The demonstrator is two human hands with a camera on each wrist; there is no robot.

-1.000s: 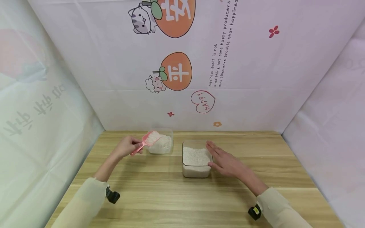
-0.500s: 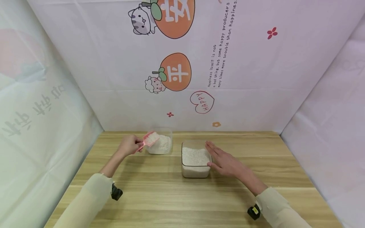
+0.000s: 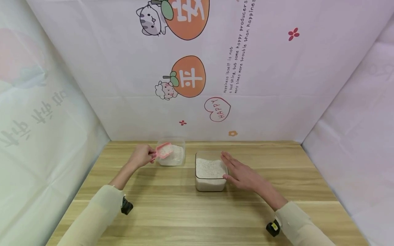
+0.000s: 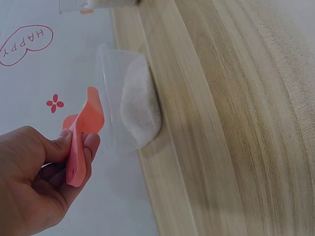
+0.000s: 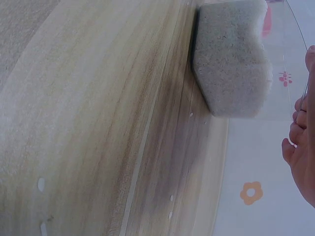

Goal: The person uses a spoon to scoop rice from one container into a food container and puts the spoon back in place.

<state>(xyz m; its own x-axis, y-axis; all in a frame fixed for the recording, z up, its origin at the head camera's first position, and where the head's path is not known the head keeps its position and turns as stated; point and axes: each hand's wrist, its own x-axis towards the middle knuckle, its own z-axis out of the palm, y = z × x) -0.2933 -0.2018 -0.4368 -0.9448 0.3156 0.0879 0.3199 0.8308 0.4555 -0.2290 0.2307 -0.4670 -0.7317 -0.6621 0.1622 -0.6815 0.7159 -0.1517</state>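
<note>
My left hand (image 3: 142,156) grips the handle of a pink scoop (image 3: 164,150), thumb on top in the left wrist view. White rice lies in the scoop, seen in the head view. Its blade is over the small clear plastic container (image 3: 184,155), which has a mound of rice (image 4: 140,101) inside. To the right stands a larger clear container (image 3: 210,186) with a dark rim, more than half full of rice (image 3: 210,168). Against that container's right side rests my right hand (image 3: 244,175), its fingers extended along the rim.
Several loose rice grains (image 5: 41,185) lie on the wooden table (image 3: 191,218) beside the larger container. A white printed cloth wall (image 3: 264,112) rises directly behind the table, with further cloth walls at left and right.
My left hand has shifted slightly right, and the scoop has turned, its handle swinging up to lie more level over the small container. My right hand stays at the larger container.
</note>
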